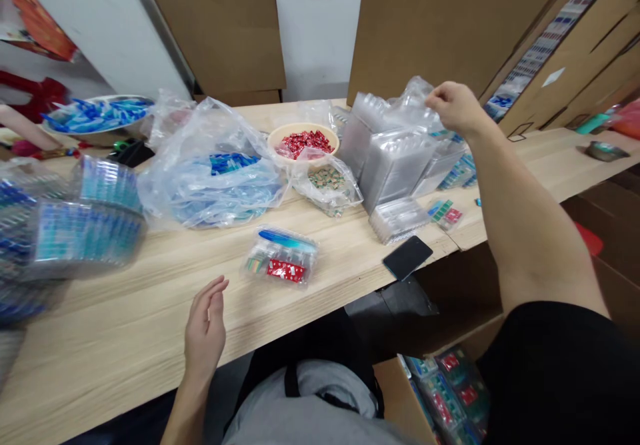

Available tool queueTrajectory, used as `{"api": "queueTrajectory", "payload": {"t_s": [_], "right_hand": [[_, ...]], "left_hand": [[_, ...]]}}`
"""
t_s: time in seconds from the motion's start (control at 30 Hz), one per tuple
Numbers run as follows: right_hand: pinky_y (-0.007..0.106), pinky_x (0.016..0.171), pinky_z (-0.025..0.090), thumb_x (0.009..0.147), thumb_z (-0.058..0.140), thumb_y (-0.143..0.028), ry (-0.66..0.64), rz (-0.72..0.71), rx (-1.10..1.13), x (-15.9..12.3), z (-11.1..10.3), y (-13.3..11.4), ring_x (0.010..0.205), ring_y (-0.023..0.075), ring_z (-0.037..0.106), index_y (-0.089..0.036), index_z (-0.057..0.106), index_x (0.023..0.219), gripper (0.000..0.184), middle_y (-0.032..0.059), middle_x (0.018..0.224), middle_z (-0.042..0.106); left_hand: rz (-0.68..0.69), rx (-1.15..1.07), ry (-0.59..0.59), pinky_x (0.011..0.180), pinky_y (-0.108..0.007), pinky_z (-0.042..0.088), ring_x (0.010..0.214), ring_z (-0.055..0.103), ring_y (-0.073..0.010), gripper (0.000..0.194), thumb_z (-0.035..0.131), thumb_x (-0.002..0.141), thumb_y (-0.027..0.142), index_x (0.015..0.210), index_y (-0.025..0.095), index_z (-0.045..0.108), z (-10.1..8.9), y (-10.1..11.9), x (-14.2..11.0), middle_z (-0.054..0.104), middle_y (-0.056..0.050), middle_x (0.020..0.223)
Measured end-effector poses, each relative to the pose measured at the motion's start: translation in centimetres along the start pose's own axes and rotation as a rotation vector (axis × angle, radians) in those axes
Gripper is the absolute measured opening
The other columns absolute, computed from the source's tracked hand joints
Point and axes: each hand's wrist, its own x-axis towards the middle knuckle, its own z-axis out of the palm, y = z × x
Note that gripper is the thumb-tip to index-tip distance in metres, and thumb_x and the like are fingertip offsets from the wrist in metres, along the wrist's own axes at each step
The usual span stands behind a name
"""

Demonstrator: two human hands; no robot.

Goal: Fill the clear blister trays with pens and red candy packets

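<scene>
Left hand near table's front edge

Pale smooth wood tabletop, clear glossy plastic trays, matt brown cardboard, crinkled translucent plastic bag, glossy black phone

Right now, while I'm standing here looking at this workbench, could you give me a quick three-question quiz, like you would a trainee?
1. Multiple choice: what is the main colour of the small packets heaped in the cream bowl?
A. Green
B. Red
C. Yellow

2. True or false: the black phone lies on the wooden table, near its front edge.

3. Fill in the blank: the person's hand nearer the stacked clear plastic packaging is the ____ one.

Key: 1. B. 2. True. 3. Right; the right hand is raised by the packaging, while the left hand is well away from it.
</scene>
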Motion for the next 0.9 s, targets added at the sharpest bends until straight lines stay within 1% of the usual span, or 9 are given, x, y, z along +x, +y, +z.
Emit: {"api": "queueTrajectory", "payload": {"t_s": [0.07,0.2,0.27,0.5,0.57,0.63,0.73,0.83,0.9], "right_hand": [[0.024,0.069,0.036,0.095,0.045,-0.014,0.056,0.005,0.016,-0.3,0.5,-0.3,0.069,0.0076,0.045,-0.005,0.058,0.093,0.016,0.0054,0.085,0.061],[0.030,0.077,0.042,0.084,0.052,-0.007,-0.012,-0.076,0.010,-1.9,2.9,-0.2,0.076,0.0152,0.052,-0.017,0.052,0.071,0.017,0.0047,0.077,0.059],[0.034,0.083,0.043,0.081,0.053,-0.007,-0.021,-0.110,0.011,-2.9,4.2,0.4,0.083,0.0191,0.055,-0.020,0.050,0.069,0.018,0.0055,0.081,0.059],[0.048,0.104,0.036,0.081,0.058,-0.022,0.156,-0.120,0.127,-4.5,6.7,5.0,0.112,0.0273,0.053,-0.021,0.060,0.082,0.003,0.0112,0.110,0.060],[0.052,0.108,0.031,0.081,0.061,-0.032,0.257,-0.029,0.156,-4.9,7.6,6.1,0.124,0.0305,0.046,-0.020,0.062,0.098,0.020,0.0135,0.126,0.054],[0.055,0.111,0.026,0.079,0.064,-0.044,0.349,0.098,0.200,-5.3,8.6,6.7,0.133,0.0335,0.036,-0.018,0.058,0.114,0.044,0.0173,0.138,0.044],[0.055,0.113,0.022,0.075,0.065,-0.056,0.425,0.244,0.288,-6.0,9.9,7.0,0.141,0.0349,0.024,-0.013,0.048,0.129,0.071,0.0225,0.148,0.031],[0.054,0.114,0.020,0.075,0.062,-0.060,0.422,0.247,0.368,-6.5,10.8,6.8,0.144,0.0328,0.019,-0.013,0.044,0.134,0.078,0.0222,0.152,0.026],[0.053,0.115,0.020,0.077,0.059,-0.062,0.398,0.212,0.395,-6.7,10.9,6.8,0.145,0.0311,0.018,-0.012,0.042,0.135,0.078,0.0224,0.153,0.026]], "left_hand": [[0.046,-0.013,0.001,0.101,-0.036,0.045,0.112,0.059,-0.0212,0.039,0.041,0.094,0.048,0.104,0.017,0.064,0.2,0.8,0.4,0.064,-0.011,0.116],[0.161,-0.058,-0.014,0.100,-0.033,0.045,0.112,0.059,-0.0192,0.033,0.042,0.096,0.042,0.103,0.018,0.064,0.8,2.9,1.5,0.065,-0.009,0.115],[0.189,-0.081,-0.033,0.100,-0.032,0.046,0.111,0.060,-0.0187,0.032,0.041,0.096,0.040,0.104,0.019,0.064,1.3,3.8,1.7,0.065,-0.008,0.114],[0.281,-0.120,-0.150,0.093,-0.030,0.050,0.104,0.064,-0.0174,0.030,0.042,0.097,0.037,0.104,0.019,0.065,2.7,7.5,2.6,0.069,-0.007,0.106],[0.395,-0.108,-0.246,0.092,-0.031,0.050,0.103,0.064,-0.0175,0.026,0.045,0.096,0.034,0.105,0.019,0.065,3.8,10.1,4.5,0.069,-0.006,0.107],[0.573,-0.089,-0.387,0.093,-0.032,0.049,0.104,0.063,-0.0178,0.024,0.047,0.095,0.031,0.105,0.019,0.065,6.1,13.5,7.6,0.070,-0.006,0.107],[0.803,-0.064,-0.613,0.096,-0.035,0.047,0.104,0.062,-0.0183,0.023,0.047,0.093,0.026,0.101,0.018,0.068,11.9,19.7,13.4,0.070,-0.007,0.108],[0.903,0.051,-0.691,0.098,-0.034,0.044,0.105,0.061,-0.0195,0.026,0.047,0.092,0.021,0.103,0.013,0.069,19.5,25.8,17.9,0.070,-0.010,0.109],[0.947,0.157,-0.722,0.100,-0.034,0.041,0.106,0.061,-0.0207,0.026,0.049,0.090,0.020,0.101,0.011,0.071,24.0,28.9,19.4,0.070,-0.012,0.109]]}}
